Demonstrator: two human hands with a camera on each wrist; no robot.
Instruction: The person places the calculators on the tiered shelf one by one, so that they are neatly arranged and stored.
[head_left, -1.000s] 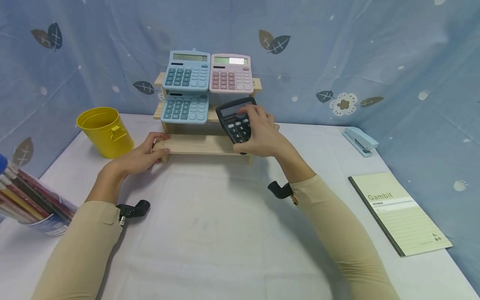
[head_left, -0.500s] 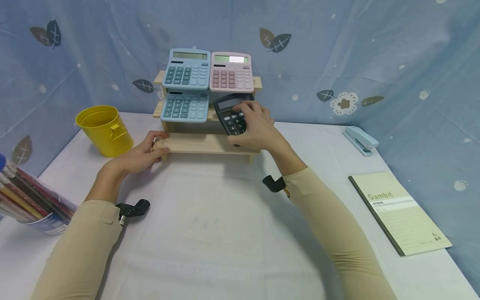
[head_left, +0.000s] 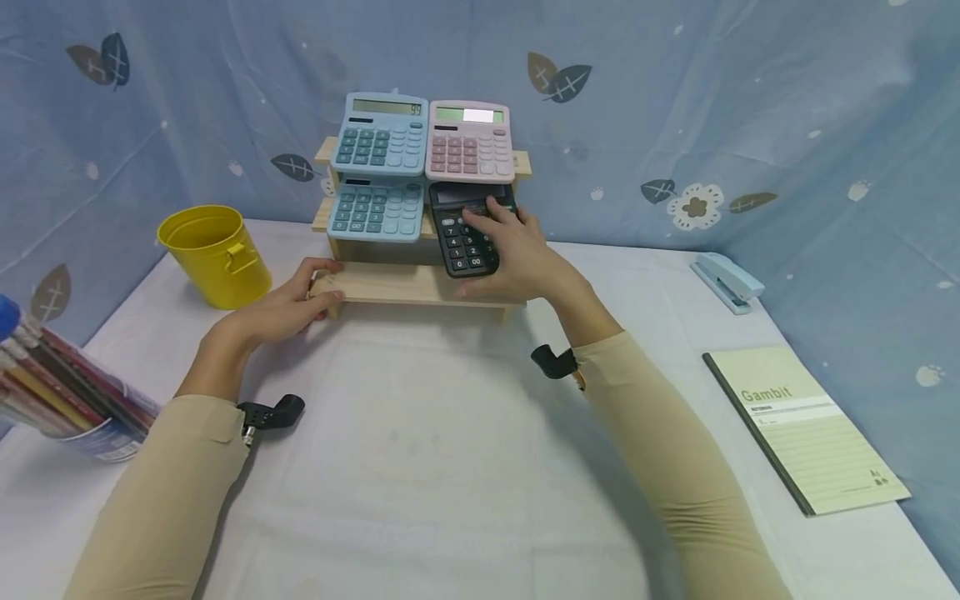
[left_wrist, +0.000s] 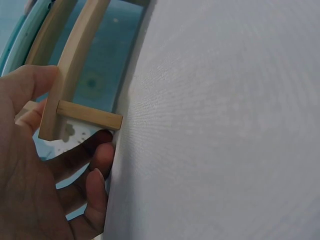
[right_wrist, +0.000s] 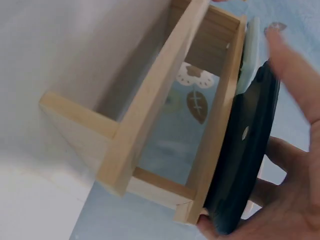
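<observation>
Two light blue calcs [head_left: 382, 133], one pink [head_left: 471, 142], one black [head_left: 468, 231]. Bucket [head_left: 213, 254] is yellow, rack [head_left: 401, 286] pale wood, backdrop [head_left: 750, 108] blue w/ leaf and flower print.

Bare white table [head_left: 420, 467] lies open before the wooden rack [head_left: 397, 285]; yellow bucket [head_left: 213, 254] flanks left.

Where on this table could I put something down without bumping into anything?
The widest bare patch of white table lies between the two sleeves, in front of the wooden rack. Another lies between the right sleeve and the notebook. The rack's two upper tiers are crowded: the black calculator in the right hand fills the last gap, while the left hand holds the rack's corner.
</observation>
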